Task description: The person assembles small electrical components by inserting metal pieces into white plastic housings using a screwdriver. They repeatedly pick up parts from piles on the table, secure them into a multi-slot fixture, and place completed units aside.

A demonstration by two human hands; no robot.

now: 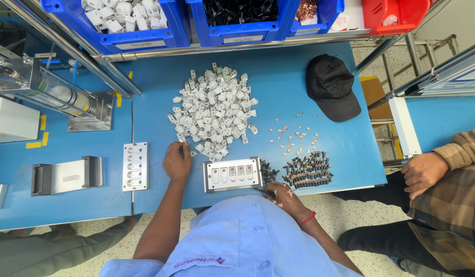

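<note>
- While the left hand [177,161] rests at the near edge of the white parts [213,109], its fingers are pinched together on one small white piece from that heap.
- Its pile spreads across the middle of the blue tabletop [278,77], just beyond the metal jig [233,174].
- That jig lies between the two hands at the near edge, with a row of slots; some look already filled, though the detail is too small to be sure.
- At the tabletop's near edge, the right hand [284,196] has its fingers closed on a thin dark tool whose tip points toward the jig's right end.
- Black parts [307,171] sit in a heap just right of the jig, and tiny copper pieces [296,137] are scattered beyond them.
- Doing this well, I judge, means taking a single white piece rather than a cluster, turning it to the right way up within the pinch, and seating it squarely in a free slot.
- Keeping the tool hand low and close to the jig should spare wasted reach.
- A second jig [135,166] lies to the left, a black cap [330,87] lies further back on the right, and another person's hand [423,172] rests off the tabletop's right side.
</note>
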